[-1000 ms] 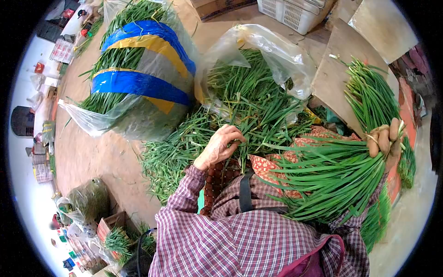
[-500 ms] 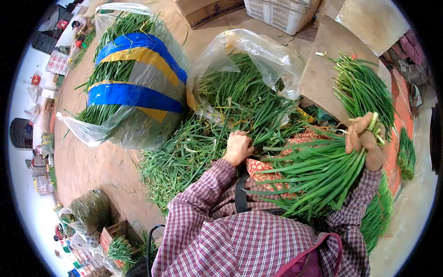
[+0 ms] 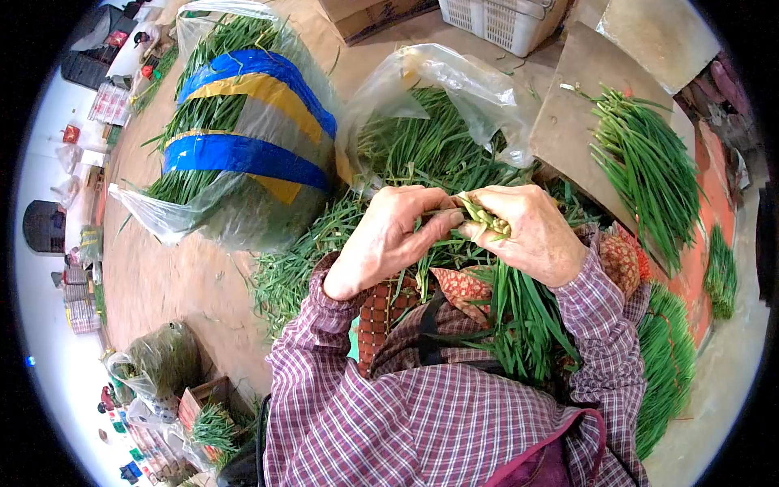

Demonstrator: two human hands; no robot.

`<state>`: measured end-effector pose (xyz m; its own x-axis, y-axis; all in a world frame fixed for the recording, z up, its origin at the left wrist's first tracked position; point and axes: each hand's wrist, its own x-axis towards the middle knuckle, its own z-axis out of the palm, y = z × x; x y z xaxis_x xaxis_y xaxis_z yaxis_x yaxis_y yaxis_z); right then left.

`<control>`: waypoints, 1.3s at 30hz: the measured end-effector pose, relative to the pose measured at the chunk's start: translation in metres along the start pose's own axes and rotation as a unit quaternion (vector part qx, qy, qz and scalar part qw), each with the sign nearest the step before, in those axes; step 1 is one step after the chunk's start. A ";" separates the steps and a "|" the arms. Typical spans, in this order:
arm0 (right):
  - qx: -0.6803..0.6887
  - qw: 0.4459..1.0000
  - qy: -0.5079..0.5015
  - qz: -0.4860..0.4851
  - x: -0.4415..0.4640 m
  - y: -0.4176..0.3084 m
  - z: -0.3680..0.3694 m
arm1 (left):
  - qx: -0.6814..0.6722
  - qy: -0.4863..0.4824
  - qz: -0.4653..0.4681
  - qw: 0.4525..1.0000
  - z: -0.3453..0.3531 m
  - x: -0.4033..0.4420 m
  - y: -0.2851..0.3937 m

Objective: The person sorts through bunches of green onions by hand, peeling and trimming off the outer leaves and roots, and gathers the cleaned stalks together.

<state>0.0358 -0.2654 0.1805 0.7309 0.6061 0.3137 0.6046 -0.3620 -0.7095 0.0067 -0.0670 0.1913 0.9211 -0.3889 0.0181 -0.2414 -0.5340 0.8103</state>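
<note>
My right hand point(image 3: 531, 231) is wrapped round a bunch of green stalks point(image 3: 523, 316), whose pale ends point up and whose leaves hang down over my lap. Against those pale ends, my left hand point(image 3: 398, 231) is closed in a pinch; what its fingertips grip is too small to make out. Beneath and beyond both hands lies a loose heap of green leaves point(image 3: 296, 276), which runs up to an open clear plastic bag point(image 3: 487, 97) full of more leaves. Another bunch point(image 3: 645, 162) rests on a cardboard sheet point(image 3: 564, 122) at the right.
A large bag of leaves with blue and yellow bands point(image 3: 243, 150) stands at the left. Beyond are a cardboard box point(image 3: 373, 20) and a white crate point(image 3: 503, 24). More green bundles point(image 3: 665, 365) lie at the right. A person point(image 3: 154, 39) is far off at the upper left.
My right hand has come in from the right with the bunch, turning its leaves downward. My left hand has risen from the heap to meet the pale stalk ends.
</note>
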 end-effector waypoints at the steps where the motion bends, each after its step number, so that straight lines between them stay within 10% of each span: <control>1: -0.029 0.999 -0.034 0.011 0.000 0.000 -0.001 | -0.084 -0.019 -0.046 0.995 0.000 -0.001 0.000; 5: -0.022 0.995 -0.018 0.094 -0.004 -0.003 -0.022 | -0.158 0.016 -0.041 0.986 0.016 -0.005 -0.030; 7: 0.100 0.975 0.023 0.199 -0.008 -0.005 -0.041 | 0.021 0.094 0.005 0.995 0.045 -0.009 -0.074; 12: 0.204 0.959 0.081 0.182 -0.014 -0.011 -0.055 | 0.288 -0.132 -0.145 0.937 0.124 -0.035 -0.175; 25: 0.265 0.924 0.182 0.207 -0.026 0.001 -0.096 | 0.451 -0.294 -0.490 0.686 -0.012 -0.179 -0.268; 33: 0.301 0.926 0.153 0.169 -0.028 -0.004 -0.097 | 0.294 -0.075 -0.082 0.949 0.029 -0.029 -0.163; 39: 0.287 0.925 0.179 0.172 -0.036 -0.004 -0.100 | 0.364 -0.020 -0.127 0.922 0.171 0.059 -0.208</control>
<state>0.0384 -0.3567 0.2355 0.9689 0.2145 0.1238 0.1248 0.0086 -0.9921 0.0593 -0.1069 -0.0766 0.9679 -0.2012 -0.1506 -0.1738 -0.9688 0.1767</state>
